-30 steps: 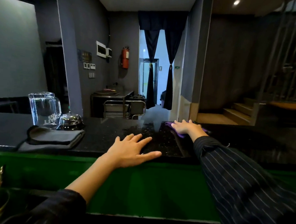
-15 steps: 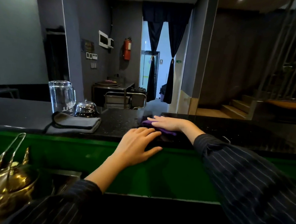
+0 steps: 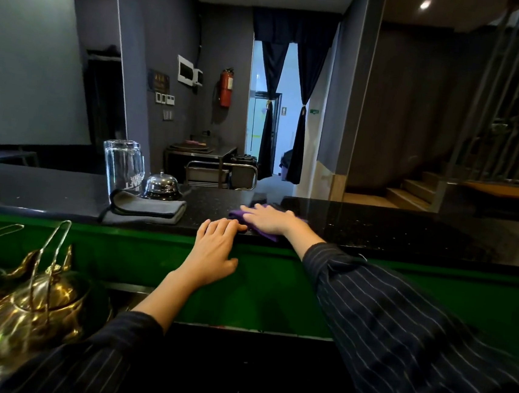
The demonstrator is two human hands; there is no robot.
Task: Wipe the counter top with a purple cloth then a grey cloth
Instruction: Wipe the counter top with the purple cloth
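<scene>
Counter top (image 3: 375,229) of black speckled stone spans the view from side to side, with a green front panel (image 3: 291,281) dropping below its near edge. 2 brass teapots (image 3: 34,311) with tall wire handles stand low at the left, in front of the panel. On the counter's left part lies the grey cloth (image 3: 146,210), folded flat and untouched, well apart from both hands. Just behind it stand an upturned clear glass jug (image 3: 123,164) and a chrome service bell (image 3: 161,187), side by side. The left hand (image 3: 214,252) rests with its palm against the green panel and its straight, close-set fingers hooked lightly over the counter's edge, holding nothing. The right hand (image 3: 268,220), reaching out of a dark pinstriped sleeve (image 3: 397,330), lies flat with fingers extended and slightly spread, pressing down on the purple cloth (image 3: 238,215). That cloth sits near the counter's front edge at the middle, mostly covered by the hand, with purple showing past the fingertips and under the wrist.
</scene>
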